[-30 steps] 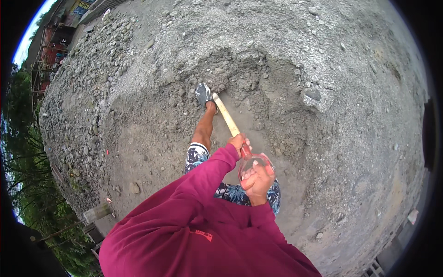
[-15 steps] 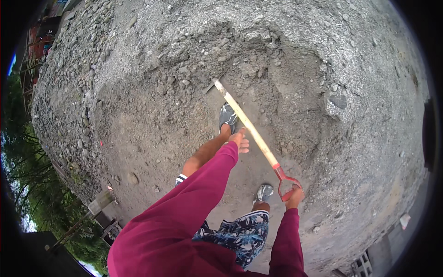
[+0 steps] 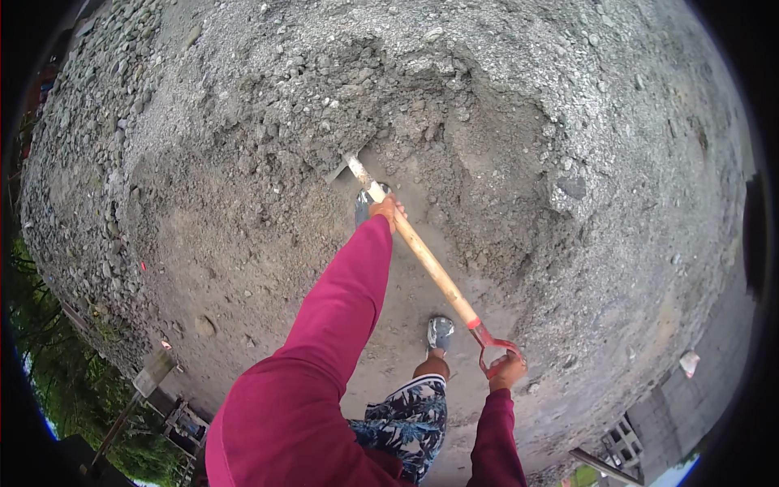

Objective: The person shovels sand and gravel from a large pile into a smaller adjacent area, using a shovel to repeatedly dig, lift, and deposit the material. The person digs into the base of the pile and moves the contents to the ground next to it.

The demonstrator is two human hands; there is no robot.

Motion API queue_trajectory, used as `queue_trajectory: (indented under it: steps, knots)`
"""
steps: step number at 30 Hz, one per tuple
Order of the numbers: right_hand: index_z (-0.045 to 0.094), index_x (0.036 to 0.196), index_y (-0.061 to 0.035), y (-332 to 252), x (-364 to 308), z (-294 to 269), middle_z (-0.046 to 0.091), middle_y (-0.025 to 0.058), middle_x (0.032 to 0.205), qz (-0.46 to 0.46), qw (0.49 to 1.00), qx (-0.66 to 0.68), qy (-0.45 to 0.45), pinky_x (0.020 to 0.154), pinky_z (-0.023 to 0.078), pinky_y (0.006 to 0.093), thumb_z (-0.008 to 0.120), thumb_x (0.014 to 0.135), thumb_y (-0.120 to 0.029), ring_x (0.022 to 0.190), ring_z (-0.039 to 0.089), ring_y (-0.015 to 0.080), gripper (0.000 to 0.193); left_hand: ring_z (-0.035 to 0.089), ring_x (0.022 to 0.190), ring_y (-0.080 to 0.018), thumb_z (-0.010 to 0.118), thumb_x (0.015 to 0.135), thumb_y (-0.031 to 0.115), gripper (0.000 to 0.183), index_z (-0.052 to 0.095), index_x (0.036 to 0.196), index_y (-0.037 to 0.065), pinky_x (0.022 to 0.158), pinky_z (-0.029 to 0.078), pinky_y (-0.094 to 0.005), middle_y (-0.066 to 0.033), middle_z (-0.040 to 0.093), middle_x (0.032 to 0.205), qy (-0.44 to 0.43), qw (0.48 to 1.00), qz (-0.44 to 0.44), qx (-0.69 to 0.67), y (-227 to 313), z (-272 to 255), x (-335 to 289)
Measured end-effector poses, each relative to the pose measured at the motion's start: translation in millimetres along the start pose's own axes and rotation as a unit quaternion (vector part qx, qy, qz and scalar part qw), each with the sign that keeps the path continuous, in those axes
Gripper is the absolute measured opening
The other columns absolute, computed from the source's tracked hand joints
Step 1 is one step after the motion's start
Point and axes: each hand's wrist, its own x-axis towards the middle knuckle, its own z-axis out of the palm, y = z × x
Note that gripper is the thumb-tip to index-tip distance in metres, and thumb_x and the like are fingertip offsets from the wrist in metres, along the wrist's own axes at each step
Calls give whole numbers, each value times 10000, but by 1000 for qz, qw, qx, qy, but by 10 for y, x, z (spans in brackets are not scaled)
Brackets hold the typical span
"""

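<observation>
A shovel [image 3: 430,261] with a pale wooden shaft and a red D-shaped grip lies slantwise before me. My left hand [image 3: 388,211] is wrapped round the lower shaft, close to the blade end. At the near right end, my right hand [image 3: 509,369] is closed on the red grip. Only a bit of the metal blade [image 3: 337,171] shows; the rest is covered by loose grey soil and gravel [image 3: 324,130] at the foot of a dug-out bank. My left shoe is just beside the blade, partly hidden by my left hand.
The gravel bank [image 3: 519,57] rises ahead with a hollow cut into it. A dark stone [image 3: 572,187] sits on its right side. Rounded stones [image 3: 105,105] spread over the left slope. Concrete blocks [image 3: 623,442] stand at lower right, and a post [image 3: 154,373] at lower left.
My left hand, open beside the shaft before, has moved forward and closed on it near the blade. My right hand stays on the red grip. The view has shifted slightly.
</observation>
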Motion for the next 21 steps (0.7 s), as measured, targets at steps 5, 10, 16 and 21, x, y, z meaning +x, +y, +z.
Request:
queue_trajectory:
  steps: [5,10,16,21]
  knots:
    - [639,770,13,182,-104,-1375,501,91,482,-28,999,41,-10,340,350,333,549,762,-63,349,472,210,118,558,548,-222,565,850,105,115,515,885,7,485,526,-397,-102,536,701,-5,998,-2,62,-573,-79,-1287]
    - [643,785,-3,657,-177,-2914,506,71,532,-24,993,97,-59,359,370,329,536,763,-54,392,481,196,121,560,508,-219,580,833,110,170,492,944,16,436,512,-394,-105,556,698,-6,999,33,35,-1250,-548,-2468]
    - [609,648,-11,1077,107,-4747,548,70,540,-234,969,-16,-72,405,426,344,615,748,-48,478,566,181,107,514,559,-198,516,884,142,72,479,870,81,538,499,-427,-41,507,683,-83,993,-76,-26,-2050,-1270,-3937]
    - [621,608,-189,869,272,-6371,566,31,526,-522,792,-316,24,529,437,407,650,569,-190,532,588,248,48,451,524,-197,490,885,195,197,423,713,125,579,483,-409,-20,429,583,-129,975,-148,-106,-3104,-1583,-4878]
